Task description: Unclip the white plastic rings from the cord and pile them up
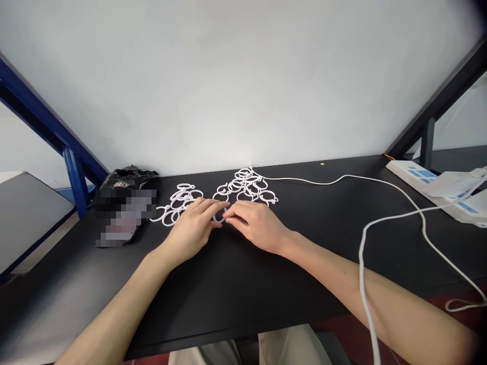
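Both hands are working close together over the black table [236, 284], and the white ring [217, 220] is sitting right between them, just above the tabletop or on it; I can't tell which. The right hand [258, 223] is pinching the ring's near right side, thumb and forefinger drawn narrow. Across from it, the left hand [198, 220] is curving its fingers over, forefinger reaching towards the right fingertips, thumb held a little apart; whether it is gripping the ring, I can't tell. More rings are lying about: a left pile [180, 199] beyond the left hand, a right pile [249, 185] beyond the right. A black bag [125, 178], partly blurred, is slumping at far left, while a white cord [346, 176] is trailing off rightwards.
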`<state>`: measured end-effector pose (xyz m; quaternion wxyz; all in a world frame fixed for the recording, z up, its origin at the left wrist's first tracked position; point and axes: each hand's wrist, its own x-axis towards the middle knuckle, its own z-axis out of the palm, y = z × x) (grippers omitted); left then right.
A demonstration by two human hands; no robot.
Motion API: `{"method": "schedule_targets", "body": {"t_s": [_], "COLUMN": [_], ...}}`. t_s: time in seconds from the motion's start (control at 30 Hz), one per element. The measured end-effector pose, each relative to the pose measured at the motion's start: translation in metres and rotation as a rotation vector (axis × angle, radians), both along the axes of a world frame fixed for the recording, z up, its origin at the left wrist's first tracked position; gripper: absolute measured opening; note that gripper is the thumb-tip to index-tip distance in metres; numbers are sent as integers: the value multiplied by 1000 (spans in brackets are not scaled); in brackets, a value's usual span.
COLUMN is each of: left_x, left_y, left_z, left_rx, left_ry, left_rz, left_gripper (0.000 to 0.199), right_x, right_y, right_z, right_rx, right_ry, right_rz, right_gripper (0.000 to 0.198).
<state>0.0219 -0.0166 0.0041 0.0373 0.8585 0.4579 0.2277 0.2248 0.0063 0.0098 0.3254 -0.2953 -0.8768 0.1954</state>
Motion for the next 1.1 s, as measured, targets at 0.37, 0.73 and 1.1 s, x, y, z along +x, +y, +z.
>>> {"method": "schedule_targets", "body": {"t_s": [0.37,0.73,1.1], "left_x": [-31,-10,3], "left_y": [12,7,1], "left_z": [-1,0,1], "left_rx": [249,159,-39], "left_ry": [72,-10,-105], "left_rz": [591,321,167], "left_gripper": [55,25,26], "right_x": [19,19,7], "right_y": [27,32,23], "right_z": [5,-6,-4], "right_rx": [113,149,322], "right_ry": [-119,-338,-213], "right_rz": [-442,-370,-169], "right_gripper": [17,20,16]}}
